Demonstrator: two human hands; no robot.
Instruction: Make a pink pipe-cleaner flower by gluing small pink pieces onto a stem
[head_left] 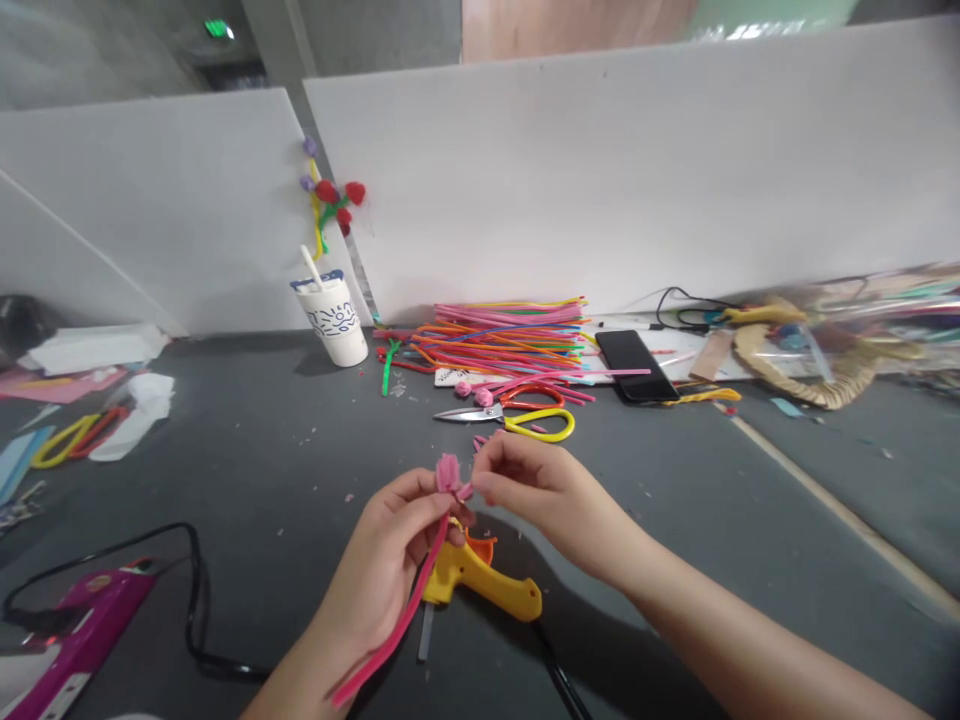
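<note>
My left hand (401,530) pinches a pink pipe-cleaner flower (448,474) by its base, its darker pink stem (405,620) trailing down over my wrist. Thumb and fingertips of my right hand (529,475) are closed at a short pink piece on the flower's right side. Just below my hands lies a yellow glue gun (487,580) with an orange trigger, a clear glue stick (425,633) poking out of it. Beyond my fingers rest scissors (510,412) with one red and one yellow handle.
A bundle of coloured pipe cleaners (502,335) lies by the white partition (637,180), between a white cup (337,325) with a straw and a black phone (636,366). A purple power strip (90,640) and black cable (196,590) occupy the lower left. A wrapped ring (832,390) is at right.
</note>
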